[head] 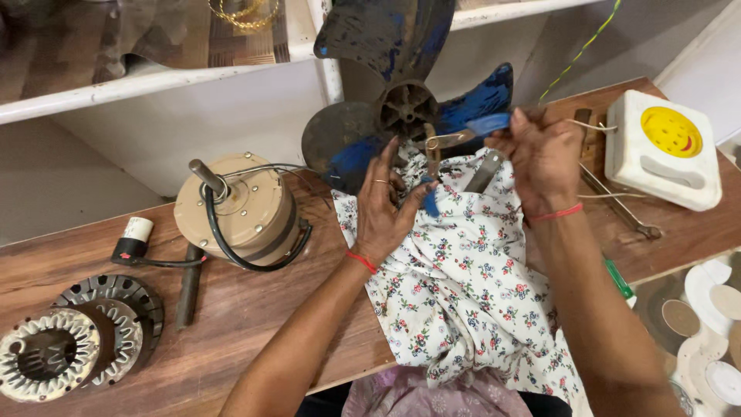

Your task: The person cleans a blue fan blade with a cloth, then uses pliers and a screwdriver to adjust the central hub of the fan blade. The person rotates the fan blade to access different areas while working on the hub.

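A white cloth with small flowers (pixel 455 286) lies over the wooden bench and hangs off its front edge. Over its far end my left hand (pixel 386 208) pinches one blue handle of a pair of pliers (pixel 444 143). My right hand (pixel 540 154) grips the other blue handle and a flat grey metal strip (pixel 485 171). The pliers' jaws point at the rusty hub (pixel 407 108) of a dirty blue fan blade (pixel 401 77) that leans upright against the shelf behind.
A beige fan motor (pixel 235 208) with a shaft and black cable stands at the left, a small capacitor (pixel 133 239) beside it. Round stator parts (pixel 77 332) lie at the near left. A white box with a yellow disc (pixel 664 150) and a metal tool (pixel 617 205) sit right.
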